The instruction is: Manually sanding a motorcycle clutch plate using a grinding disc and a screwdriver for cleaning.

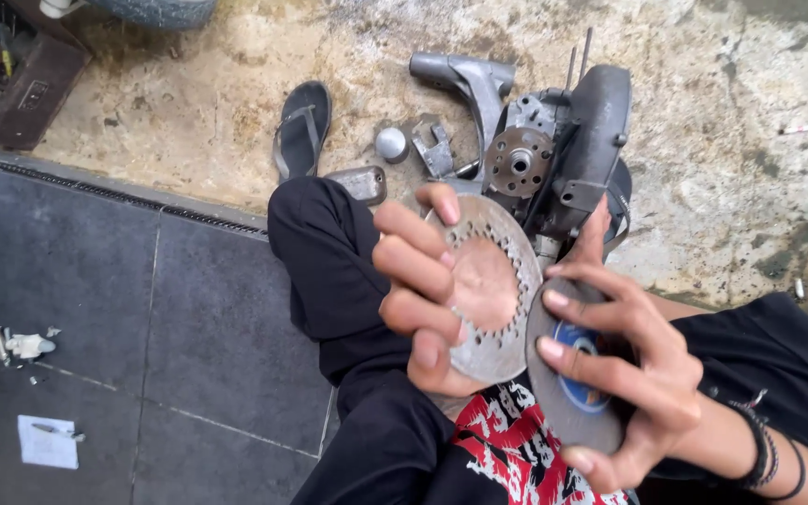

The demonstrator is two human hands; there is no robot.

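Head view, left hand (427,299): curled tight around the metal plate (493,290), fingers through its open middle, above the lap.
Right hand (633,374): fingers spread, pinching the grey disc (572,374) edge against the plate.
Risk: could slip, likely dropping onto the engine (563,150) or concrete floor (722,122); toothed inner rim may nick fingers.

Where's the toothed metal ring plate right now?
In the head view, centre frame, the toothed ring plate is held in the left hand, just left of the grey disc in the right hand, below the engine casing.
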